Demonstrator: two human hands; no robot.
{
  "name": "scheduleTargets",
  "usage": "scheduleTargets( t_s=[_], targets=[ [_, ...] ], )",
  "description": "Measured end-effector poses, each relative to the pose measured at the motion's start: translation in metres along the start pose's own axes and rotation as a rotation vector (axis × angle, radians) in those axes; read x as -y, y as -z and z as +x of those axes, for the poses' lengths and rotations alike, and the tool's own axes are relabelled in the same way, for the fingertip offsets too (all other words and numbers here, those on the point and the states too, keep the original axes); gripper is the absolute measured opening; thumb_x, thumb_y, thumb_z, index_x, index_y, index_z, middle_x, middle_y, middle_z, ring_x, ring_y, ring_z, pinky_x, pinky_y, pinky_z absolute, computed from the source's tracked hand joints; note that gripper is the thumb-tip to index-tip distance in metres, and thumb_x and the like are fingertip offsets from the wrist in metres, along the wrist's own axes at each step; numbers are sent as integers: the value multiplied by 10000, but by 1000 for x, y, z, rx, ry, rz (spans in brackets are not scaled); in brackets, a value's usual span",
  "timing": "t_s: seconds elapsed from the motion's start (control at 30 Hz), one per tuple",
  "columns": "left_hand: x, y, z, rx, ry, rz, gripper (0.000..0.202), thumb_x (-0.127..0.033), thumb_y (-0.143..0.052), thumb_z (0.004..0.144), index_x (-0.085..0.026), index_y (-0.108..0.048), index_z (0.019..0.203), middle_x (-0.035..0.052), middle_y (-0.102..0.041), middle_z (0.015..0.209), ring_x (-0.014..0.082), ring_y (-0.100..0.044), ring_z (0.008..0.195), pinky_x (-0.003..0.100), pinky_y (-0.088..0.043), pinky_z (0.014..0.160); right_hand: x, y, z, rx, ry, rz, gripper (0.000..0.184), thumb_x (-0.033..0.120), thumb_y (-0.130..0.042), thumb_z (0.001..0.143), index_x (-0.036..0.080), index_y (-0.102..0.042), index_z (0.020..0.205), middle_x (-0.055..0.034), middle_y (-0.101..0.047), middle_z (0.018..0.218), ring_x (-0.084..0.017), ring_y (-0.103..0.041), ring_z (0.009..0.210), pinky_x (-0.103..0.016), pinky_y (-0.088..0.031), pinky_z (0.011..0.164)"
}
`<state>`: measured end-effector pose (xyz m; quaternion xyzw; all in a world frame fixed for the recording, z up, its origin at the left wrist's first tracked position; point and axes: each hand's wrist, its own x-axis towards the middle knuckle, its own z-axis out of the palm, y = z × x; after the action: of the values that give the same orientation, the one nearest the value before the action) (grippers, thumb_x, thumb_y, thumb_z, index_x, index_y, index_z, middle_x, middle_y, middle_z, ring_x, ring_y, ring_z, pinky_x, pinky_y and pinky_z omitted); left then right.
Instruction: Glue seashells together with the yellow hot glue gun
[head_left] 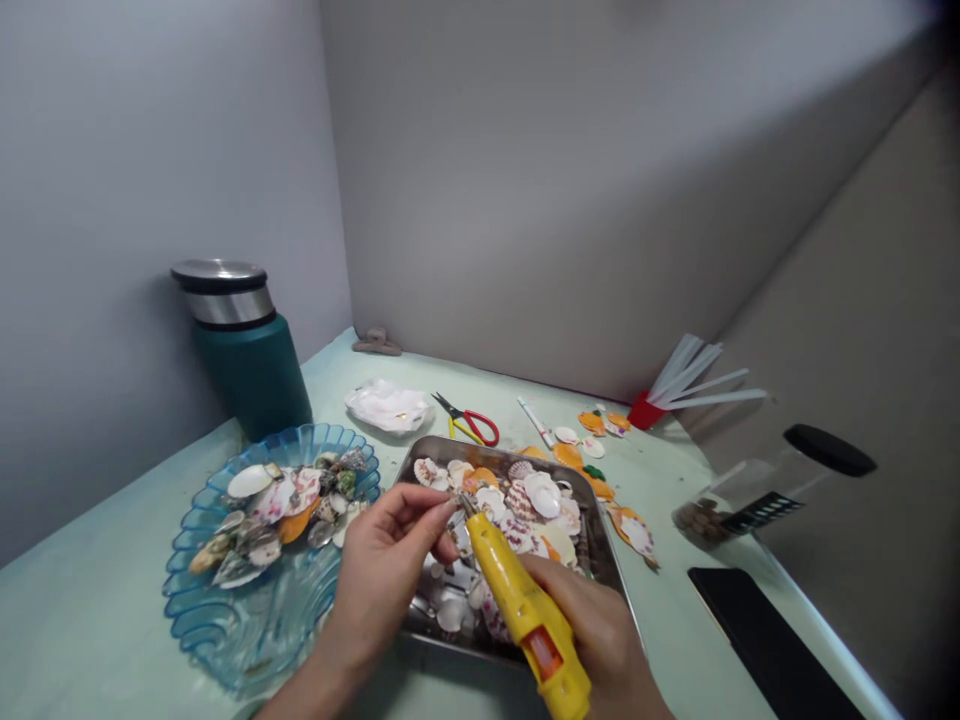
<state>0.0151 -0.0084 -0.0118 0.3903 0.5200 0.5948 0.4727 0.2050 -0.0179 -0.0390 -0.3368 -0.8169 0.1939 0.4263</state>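
My right hand point(600, 625) is wrapped round a yellow hot glue gun point(511, 592), its metal tip pointing up and left. Just left of that tip, the thumb and fingers of my left hand point(394, 545) are pinched together; whatever they hold is too small to make out. Both hands are above a metal tray point(619, 560) heaped with scallop shells point(541, 494) in white, orange and purple-speckled tones. Left of my left hand, a blue scalloped glass dish point(187, 560) carries more shells point(289, 500) in its far part.
Behind the tray lie scissors point(480, 428), a white crumpled packet point(390, 406) and a pen point(535, 422). A green bottle point(259, 375) stands far left. To the right are orange shells point(634, 530), a red cup point(645, 410) of glue sticks, a tipped clear jar point(750, 495) and a black phone point(772, 640).
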Motion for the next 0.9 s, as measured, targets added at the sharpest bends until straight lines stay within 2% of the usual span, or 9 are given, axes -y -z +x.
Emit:
scheduleTargets(
  t_s=[0.23, 0.47, 0.6, 0.77, 0.9],
  targets=[
    [2, 1, 2, -17, 59, -37, 192, -311, -689, 733, -152, -602, 794, -40, -607, 451, 69, -518, 389, 165, -447, 442, -1, 1, -2, -12, -41, -76, 264, 229, -562, 798, 199, -585, 1059, -56, -711, 843, -188, -664, 669, -261, -497, 578],
    [1, 0, 0, -16, 84, -49, 210, -316, -701, 718, -148, -604, 800, -39, -602, 453, 73, -524, 396, 159, -436, 427, -1, -4, -3, -5, 37, -114, 259, 298, -515, 853, 186, -542, 1086, -66, -690, 819, -196, -640, 653, -284, -469, 561],
    [1, -2, -1, -26, 85, -57, 214, -319, -709, 707, -151, -606, 791, -40, -598, 449, 74, -521, 390, 164, -440, 428, -4, -6, -5, 5, 58, -175, 316, 336, -518, 852, 171, -528, 1121, -78, -682, 807, -210, -632, 643, -300, -463, 553],
    [-1, -3, -1, -66, 78, -61, 202, -313, -707, 706, -154, -613, 787, -42, -595, 452, 68, -518, 395, 150, -431, 426, -7, -4, -6, 12, 64, -171, 310, 223, -506, 816, 167, -520, 1121, -87, -691, 853, -216, -650, 688, -298, -477, 565],
    [-1, -2, -1, -86, 64, -59, 216, -307, -723, 682, -147, -619, 783, -30, -601, 455, 73, -528, 417, 132, -398, 405, -7, -3, -5, 14, 59, -170, 316, 206, -522, 806, 168, -519, 1120, -89, -694, 867, -221, -658, 707, -300, -490, 575]
  ],
)
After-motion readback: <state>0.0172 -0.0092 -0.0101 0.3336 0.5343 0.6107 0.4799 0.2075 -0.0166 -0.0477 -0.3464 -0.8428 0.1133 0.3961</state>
